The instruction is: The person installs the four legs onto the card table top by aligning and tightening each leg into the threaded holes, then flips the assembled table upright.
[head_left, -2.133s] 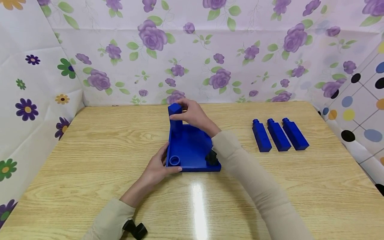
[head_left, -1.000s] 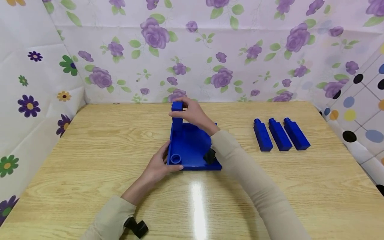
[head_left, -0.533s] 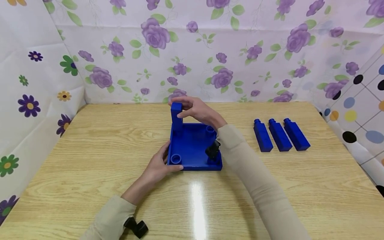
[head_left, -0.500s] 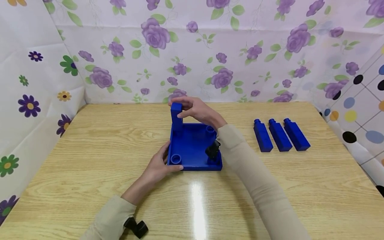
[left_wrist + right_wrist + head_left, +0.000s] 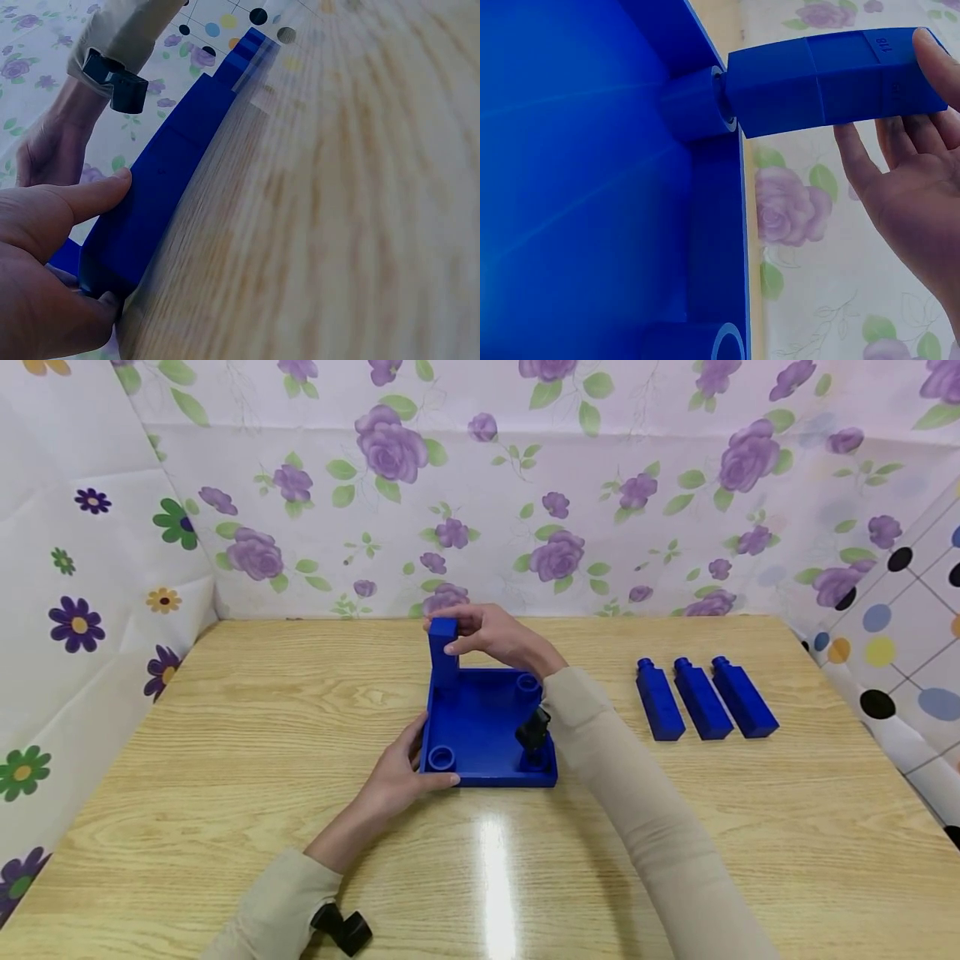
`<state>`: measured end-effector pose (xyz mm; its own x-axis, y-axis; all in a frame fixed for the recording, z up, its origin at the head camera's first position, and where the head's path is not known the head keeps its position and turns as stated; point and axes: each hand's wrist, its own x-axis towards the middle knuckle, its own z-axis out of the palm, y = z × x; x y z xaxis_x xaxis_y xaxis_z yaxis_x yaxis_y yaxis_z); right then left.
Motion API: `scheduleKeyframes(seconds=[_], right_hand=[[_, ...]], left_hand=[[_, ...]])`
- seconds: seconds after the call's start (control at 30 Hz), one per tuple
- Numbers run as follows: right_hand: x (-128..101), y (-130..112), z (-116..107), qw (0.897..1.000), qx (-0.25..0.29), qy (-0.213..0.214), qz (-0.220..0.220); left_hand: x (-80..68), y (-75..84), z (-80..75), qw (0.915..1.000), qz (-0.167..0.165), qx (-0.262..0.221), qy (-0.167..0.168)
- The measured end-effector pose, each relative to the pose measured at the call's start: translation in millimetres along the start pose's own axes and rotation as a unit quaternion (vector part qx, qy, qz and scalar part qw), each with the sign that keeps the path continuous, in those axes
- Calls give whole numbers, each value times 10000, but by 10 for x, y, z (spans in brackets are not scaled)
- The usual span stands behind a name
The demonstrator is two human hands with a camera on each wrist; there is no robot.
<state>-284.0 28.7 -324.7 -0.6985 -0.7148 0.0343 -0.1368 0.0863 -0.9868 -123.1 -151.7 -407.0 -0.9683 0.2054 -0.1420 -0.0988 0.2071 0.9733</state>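
Left hand (image 5: pixel 401 772) grips the near-left corner of the blue base plate (image 5: pixel 480 727), thumb along its edge, same as 2 s ago; plate sits mid-tabletop (image 5: pixel 225 735). Right hand (image 5: pixel 495 635) has eased off: it was wrapped round the upright blue post (image 5: pixel 442 652), now only fingertips pinch its top. Post stands plugged into the far-left socket, so it looks seated. Near-left socket (image 5: pixel 437 758) and far-right socket (image 5: pixel 528 682) show nothing in them. Three spare posts (image 5: pixel 705 697) lie side by side to the right, untouched.
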Motion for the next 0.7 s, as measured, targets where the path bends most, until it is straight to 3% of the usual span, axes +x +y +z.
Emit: scheduleKeyframes(seconds=[0.17, 0.3, 0.53, 0.7], right_hand=[[-15, -4, 8, 9961, -773, 379, 213], [-29, 24, 45, 9904, -1186, 696, 143], [-35, 31, 153, 9832, -1365, 1211, 12], [-45, 3, 224, 9710, -1714, 1661, 133]], left_hand=[[5, -3, 5, 10000, -4, 54, 5], [2, -7, 8, 10000, 5, 54, 29], [5, -12, 7, 10000, -28, -7, 66], [2, -4, 10, 10000, -86, -20, 39]])
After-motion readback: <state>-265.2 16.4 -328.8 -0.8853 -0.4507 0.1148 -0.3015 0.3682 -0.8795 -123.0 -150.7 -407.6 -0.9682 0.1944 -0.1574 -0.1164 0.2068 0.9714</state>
